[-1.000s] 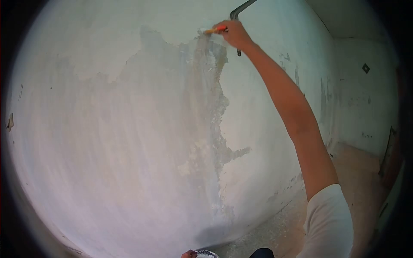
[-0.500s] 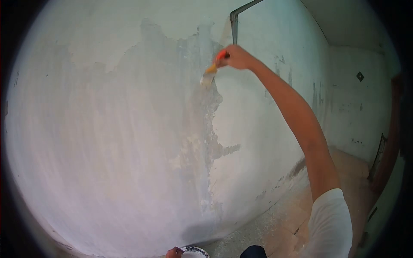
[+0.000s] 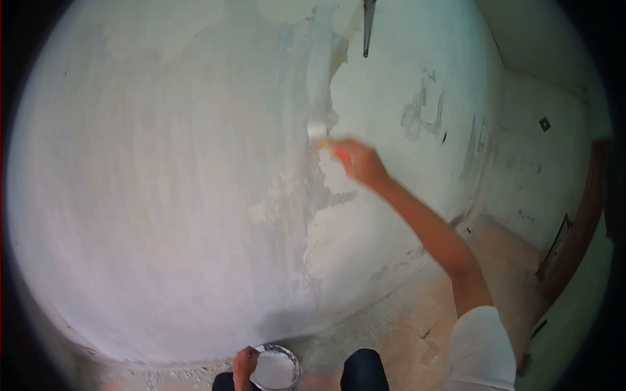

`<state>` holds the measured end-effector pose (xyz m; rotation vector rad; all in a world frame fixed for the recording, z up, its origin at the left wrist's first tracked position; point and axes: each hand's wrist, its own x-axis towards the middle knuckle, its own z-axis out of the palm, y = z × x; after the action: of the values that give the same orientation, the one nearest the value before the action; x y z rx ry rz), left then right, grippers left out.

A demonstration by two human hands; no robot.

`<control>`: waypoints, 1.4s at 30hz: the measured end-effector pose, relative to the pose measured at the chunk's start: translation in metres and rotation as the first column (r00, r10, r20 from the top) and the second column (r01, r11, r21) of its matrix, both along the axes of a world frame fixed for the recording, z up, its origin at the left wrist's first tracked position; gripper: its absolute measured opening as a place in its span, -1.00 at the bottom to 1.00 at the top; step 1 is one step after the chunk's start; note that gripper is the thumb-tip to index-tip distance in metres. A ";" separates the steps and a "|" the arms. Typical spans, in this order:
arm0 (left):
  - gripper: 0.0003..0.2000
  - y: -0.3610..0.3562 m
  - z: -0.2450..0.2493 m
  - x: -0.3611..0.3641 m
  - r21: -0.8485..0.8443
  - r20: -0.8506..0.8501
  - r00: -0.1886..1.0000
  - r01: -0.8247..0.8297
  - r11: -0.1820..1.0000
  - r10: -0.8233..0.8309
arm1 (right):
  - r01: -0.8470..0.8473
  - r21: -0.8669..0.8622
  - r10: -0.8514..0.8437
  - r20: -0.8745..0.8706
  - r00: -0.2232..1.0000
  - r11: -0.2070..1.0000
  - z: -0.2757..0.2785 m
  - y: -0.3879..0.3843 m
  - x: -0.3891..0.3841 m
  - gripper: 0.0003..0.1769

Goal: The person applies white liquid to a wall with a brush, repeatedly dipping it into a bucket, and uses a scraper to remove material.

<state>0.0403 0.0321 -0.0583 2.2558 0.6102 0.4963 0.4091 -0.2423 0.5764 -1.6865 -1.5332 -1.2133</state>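
Now my right hand [image 3: 362, 163], closed around the brush [image 3: 321, 135], has come down from the top of the wall [image 3: 163, 195] to mid height, so this strip gets covered. My left hand [image 3: 244, 365] grips the paint can [image 3: 277, 370] below.

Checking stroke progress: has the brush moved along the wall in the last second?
Yes, downward. The brush in the right hand was level with the dark metal bar's lower end; now it is well below it.
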 end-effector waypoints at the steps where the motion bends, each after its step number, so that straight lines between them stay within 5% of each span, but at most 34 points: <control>1: -0.79 -0.007 0.018 -0.007 -0.030 0.029 1.000 0.004 1.000 -0.003 | -0.056 -0.051 0.057 0.012 0.998 0.997 -0.041 -0.006 -0.003 -0.62; 5: -0.83 -0.012 0.032 -0.013 -0.055 0.052 0.998 0.019 0.998 -0.017 | -0.092 -0.308 -0.012 -0.320 0.947 0.947 -0.084 -0.022 -0.010 -0.71; 9: -0.85 -0.007 0.026 -0.015 -0.038 0.028 0.999 -0.016 0.999 0.017 | -0.043 -0.130 0.001 -0.309 0.951 0.991 0.028 0.009 0.024 -0.70; 13: -0.85 -0.013 0.033 -0.009 -0.026 0.080 0.996 -0.034 0.999 0.036 | 0.050 0.198 -0.079 0.142 0.987 0.979 0.165 0.019 0.004 -0.80; 16: -0.85 -0.016 0.036 -0.005 -0.027 0.071 0.997 -0.022 0.999 0.024 | -0.056 0.296 -0.016 0.237 0.971 0.953 0.177 0.023 -0.015 -0.81; 19: -0.85 -0.016 0.037 -0.007 -0.039 0.052 0.998 -0.017 0.999 0.019 | -0.037 0.261 -0.025 0.233 0.972 0.965 0.117 0.029 0.011 -0.70; 25: -0.84 -0.011 0.038 -0.020 -0.062 0.071 0.997 0.030 0.998 -0.026 | 0.051 -0.137 -0.035 0.116 0.993 0.989 -0.152 -0.012 0.013 -0.69; 26: -0.84 -0.010 0.039 -0.020 -0.050 0.058 0.998 0.038 0.998 -0.035 | 0.057 -0.125 -0.044 0.103 0.994 0.990 -0.162 -0.018 0.002 -0.69; 28: -0.83 -0.012 0.046 -0.028 -0.059 0.103 0.989 0.114 0.992 -0.107 | -0.007 -0.515 -0.198 -0.342 0.919 0.857 -0.177 -0.027 -0.023 -0.67; 29: -0.83 -0.014 0.053 -0.035 -0.044 0.080 0.990 0.117 0.992 -0.113 | -0.033 -0.452 -0.082 -0.232 0.969 0.891 -0.177 -0.021 -0.007 -0.65; 30: -0.83 -0.020 0.071 -0.037 -0.090 0.098 0.989 0.119 0.989 -0.110 | -0.065 -0.389 0.025 -0.106 0.994 0.919 -0.165 -0.011 0.019 -0.63; 33: -0.82 -0.026 0.098 -0.052 -0.082 0.078 0.992 0.107 0.991 -0.101 | 0.041 -0.169 -0.105 -0.385 0.917 0.985 -0.031 0.004 0.011 -0.87; 35: -0.78 -0.030 0.105 -0.065 -0.227 0.258 0.965 0.106 0.968 -0.045 | -0.005 0.010 0.005 -0.031 1.000 1.000 0.050 0.011 0.020 -0.75; 37: -0.81 -0.034 0.106 -0.077 -0.250 0.255 0.967 0.068 0.966 -0.002 | -0.011 0.205 -0.008 0.092 0.996 0.979 0.110 0.006 -0.009 -0.75; 39: -0.84 -0.043 0.112 -0.084 -0.204 0.296 0.951 -0.033 0.978 0.094 | 0.035 0.310 -0.097 0.185 0.978 0.950 0.139 0.003 -0.020 -0.74; 41: -0.87 -0.042 0.101 -0.075 -0.266 0.368 0.922 -0.020 0.964 0.120 | -0.201 0.256 0.157 0.184 0.970 0.945 0.144 0.005 -0.017 -0.67; 42: -0.87 -0.045 0.104 -0.072 -0.221 0.334 0.936 -0.040 0.975 0.114 | -0.054 0.317 0.017 0.116 0.993 0.947 0.113 0.013 -0.012 -0.74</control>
<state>-0.0317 -0.0134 0.0456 1.8900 0.5426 0.8080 0.3975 -0.2293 0.6897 -1.3939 -1.3356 -1.4697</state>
